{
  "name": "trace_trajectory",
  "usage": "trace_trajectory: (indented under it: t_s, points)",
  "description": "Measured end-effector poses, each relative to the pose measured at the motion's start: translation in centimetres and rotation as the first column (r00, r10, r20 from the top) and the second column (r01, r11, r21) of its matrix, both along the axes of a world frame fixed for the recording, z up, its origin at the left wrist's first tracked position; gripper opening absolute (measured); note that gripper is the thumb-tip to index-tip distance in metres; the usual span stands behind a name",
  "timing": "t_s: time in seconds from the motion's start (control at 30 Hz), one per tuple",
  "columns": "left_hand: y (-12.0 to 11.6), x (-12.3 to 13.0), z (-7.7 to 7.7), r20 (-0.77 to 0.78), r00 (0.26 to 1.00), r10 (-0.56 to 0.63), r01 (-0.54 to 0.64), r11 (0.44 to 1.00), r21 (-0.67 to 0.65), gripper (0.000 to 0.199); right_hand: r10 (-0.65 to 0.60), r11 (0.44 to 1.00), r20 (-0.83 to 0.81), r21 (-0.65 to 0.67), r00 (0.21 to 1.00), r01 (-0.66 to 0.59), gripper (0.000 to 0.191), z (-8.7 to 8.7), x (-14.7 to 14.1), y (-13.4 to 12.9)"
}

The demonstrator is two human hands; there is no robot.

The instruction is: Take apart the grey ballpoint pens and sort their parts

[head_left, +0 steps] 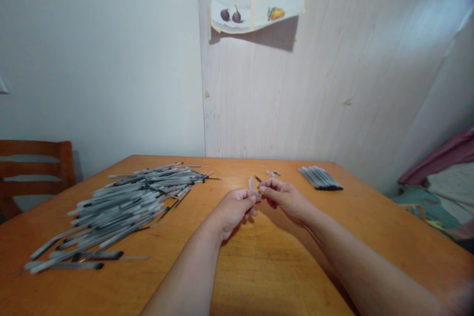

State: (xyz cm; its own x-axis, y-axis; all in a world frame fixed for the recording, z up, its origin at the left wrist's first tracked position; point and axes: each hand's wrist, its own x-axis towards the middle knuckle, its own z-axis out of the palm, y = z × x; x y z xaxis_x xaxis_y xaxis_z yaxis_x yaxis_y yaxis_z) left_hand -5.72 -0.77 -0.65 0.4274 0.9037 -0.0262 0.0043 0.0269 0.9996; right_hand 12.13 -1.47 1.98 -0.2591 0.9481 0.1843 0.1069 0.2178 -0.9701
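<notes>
Near the middle of the table my left hand [239,207] is closed on a pale, translucent pen part [251,185] that sticks up from its fingers. Right beside it, my right hand [281,197] is pinched on a thin dark-tipped piece [257,178]. The fingertips of both hands almost meet, and what lies between them is too small to make out. A few small white and dark pieces [273,173] lie on the table just beyond my right hand.
A large loose heap of translucent pens and thin refills [126,207] covers the left of the wooden table [259,276]. At the back right lies a neat row of black-ended pens [320,178]. A wooden chair [33,148] stands at the left, and fabric [437,202] is at the right.
</notes>
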Motion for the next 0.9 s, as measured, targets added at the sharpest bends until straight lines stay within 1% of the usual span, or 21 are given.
trace_trajectory:
  t_s: [0.1, 0.17, 0.27, 0.3, 0.37, 0.43, 0.53, 0.6, 0.67, 0.77, 0.9]
  points:
    - [-0.5, 0.2, 0.4, -0.005, 1.000, 0.025, -0.025, 1.000, 0.001, 0.031, -0.015, 0.999, 0.050, 0.029, 0.999, 0.013, 0.034, 0.0, -0.1, 0.1]
    - [-0.7, 0.3, 0.7, -0.011, 0.999, 0.039, -0.039, 0.999, 0.019, 0.029, -0.080, 0.991, 0.130, 0.114, 0.988, 0.065, 0.036, -0.3, -0.1, 0.3]
    - [-0.9, 0.6, 0.9, -0.026, 0.999, 0.047, -0.045, 0.996, 0.074, 0.024, -0.195, 0.952, 0.257, 0.283, 0.947, 0.119, 0.041, -1.0, -0.1, 0.8]
    - [-0.9, 0.7, 0.9, -0.036, 0.998, 0.049, -0.046, 0.995, 0.093, 0.023, -0.221, 0.940, 0.287, 0.319, 0.932, 0.125, 0.042, -1.3, 0.0, 0.9]
    - [-0.9, 0.8, 0.8, -0.062, 0.997, 0.054, -0.046, 0.991, 0.123, 0.021, -0.251, 0.928, 0.331, 0.350, 0.910, 0.129, 0.045, -1.8, 0.1, 1.3]
    - [-0.9, 0.9, 0.7, -0.084, 0.995, 0.053, -0.041, 0.989, 0.139, 0.022, -0.254, 0.929, 0.354, 0.350, 0.900, 0.124, 0.047, -2.3, 0.2, 1.6]
    - [-0.8, 0.8, 0.5, -0.083, 0.996, 0.037, -0.026, 0.991, 0.135, 0.024, -0.188, 0.946, 0.345, 0.315, 0.920, 0.075, 0.051, -2.4, 0.5, 1.8]
    - [-0.7, 0.8, 0.2, -0.072, 0.997, 0.024, -0.015, 0.993, 0.116, 0.025, -0.130, 0.957, 0.320, 0.287, 0.938, 0.034, 0.055, -2.1, 0.6, 1.8]
    - [-0.6, 0.7, 0.1, -0.060, 0.998, 0.016, -0.010, 0.996, 0.092, 0.025, -0.129, 0.960, 0.283, 0.275, 0.950, 0.049, 0.057, -1.6, 0.7, 1.5]
    - [-0.4, 0.6, 0.0, -0.042, 0.999, 0.018, -0.016, 0.998, 0.062, 0.029, -0.147, 0.968, 0.206, 0.233, 0.967, 0.097, 0.053, -0.7, 0.8, 0.9]
    - [-0.5, 0.5, 0.3, -0.017, 1.000, 0.026, -0.025, 0.999, 0.031, 0.031, -0.025, 0.993, 0.142, 0.118, 0.990, 0.008, 0.039, -0.2, 0.9, 0.5]
